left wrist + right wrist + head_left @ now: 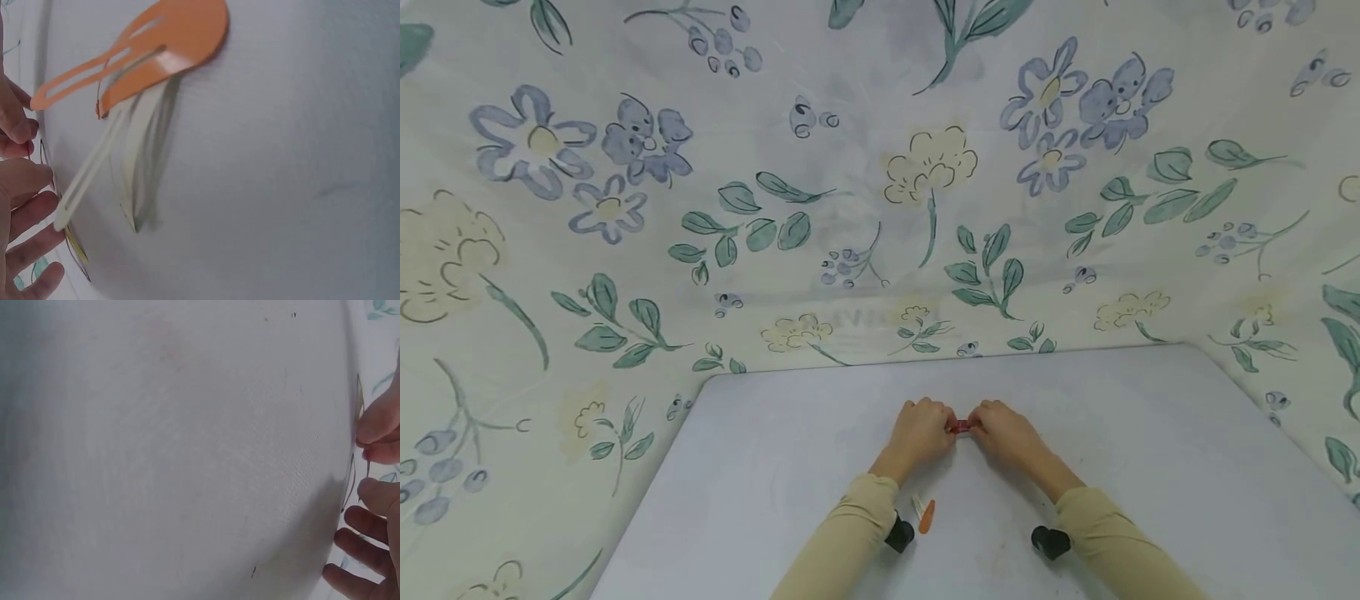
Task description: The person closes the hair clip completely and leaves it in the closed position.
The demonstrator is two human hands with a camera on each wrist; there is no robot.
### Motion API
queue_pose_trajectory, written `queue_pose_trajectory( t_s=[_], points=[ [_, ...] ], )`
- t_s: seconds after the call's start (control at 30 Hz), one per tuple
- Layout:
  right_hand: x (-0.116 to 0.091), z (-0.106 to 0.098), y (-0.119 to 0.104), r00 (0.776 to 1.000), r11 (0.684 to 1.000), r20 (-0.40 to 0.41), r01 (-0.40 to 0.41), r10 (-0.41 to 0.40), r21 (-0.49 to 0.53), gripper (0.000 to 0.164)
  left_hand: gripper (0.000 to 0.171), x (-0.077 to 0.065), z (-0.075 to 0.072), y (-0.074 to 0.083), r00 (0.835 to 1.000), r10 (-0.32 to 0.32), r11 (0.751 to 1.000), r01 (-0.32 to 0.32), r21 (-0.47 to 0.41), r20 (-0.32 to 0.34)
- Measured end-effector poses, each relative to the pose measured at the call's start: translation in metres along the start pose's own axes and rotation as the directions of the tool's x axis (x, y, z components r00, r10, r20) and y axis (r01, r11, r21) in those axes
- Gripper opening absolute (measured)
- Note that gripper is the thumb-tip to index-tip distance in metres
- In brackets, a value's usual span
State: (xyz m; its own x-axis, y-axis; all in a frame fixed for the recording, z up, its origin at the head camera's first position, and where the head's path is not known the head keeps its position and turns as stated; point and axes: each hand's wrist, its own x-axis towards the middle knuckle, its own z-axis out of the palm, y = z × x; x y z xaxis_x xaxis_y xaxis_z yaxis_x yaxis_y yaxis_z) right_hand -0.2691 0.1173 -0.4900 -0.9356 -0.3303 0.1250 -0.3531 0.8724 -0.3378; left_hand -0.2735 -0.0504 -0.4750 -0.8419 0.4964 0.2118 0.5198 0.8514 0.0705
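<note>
The white surface (pixel 760 467) gives flat support. On it, left hand (pixel 923 427) and right hand (pixel 1003 433) meet, each grip pinched closed. Nearer the body, an orange snap hair clip (pixel 927 518) and cream snap hair clip (pixel 139 137) lie together, perhaps parked clear. Smallest, a red clip (pixel 962 426) sits between both hands' fingertips, probably held two-sided for steadiness.
</note>
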Motion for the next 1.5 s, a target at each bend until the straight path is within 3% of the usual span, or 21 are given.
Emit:
queue_pose_trajectory(
  t_s=[0.53,1.0,1.5],
  points=[
    [-0.0028,0.0018,-0.0043,0.999,0.996,-0.037,-0.005,0.002,-0.086,0.005,0.006,0.0005,-0.0004,0.0025,1.000,0.000,1.000,0.000,0.018,0.010],
    [-0.0042,0.0032,-0.0043,0.999,0.999,-0.031,-0.028,0.027,-0.026,0.007,0.009,-0.0007,-0.0005,0.0022,0.999,-0.009,1.000,0.008,0.027,0.042],
    [-0.0092,0.0039,-0.0011,0.997,0.996,-0.016,-0.080,0.080,0.030,0.016,0.011,-0.0034,-0.0011,0.0001,1.000,0.022,1.000,-0.022,-0.005,-0.009]
  ],
)
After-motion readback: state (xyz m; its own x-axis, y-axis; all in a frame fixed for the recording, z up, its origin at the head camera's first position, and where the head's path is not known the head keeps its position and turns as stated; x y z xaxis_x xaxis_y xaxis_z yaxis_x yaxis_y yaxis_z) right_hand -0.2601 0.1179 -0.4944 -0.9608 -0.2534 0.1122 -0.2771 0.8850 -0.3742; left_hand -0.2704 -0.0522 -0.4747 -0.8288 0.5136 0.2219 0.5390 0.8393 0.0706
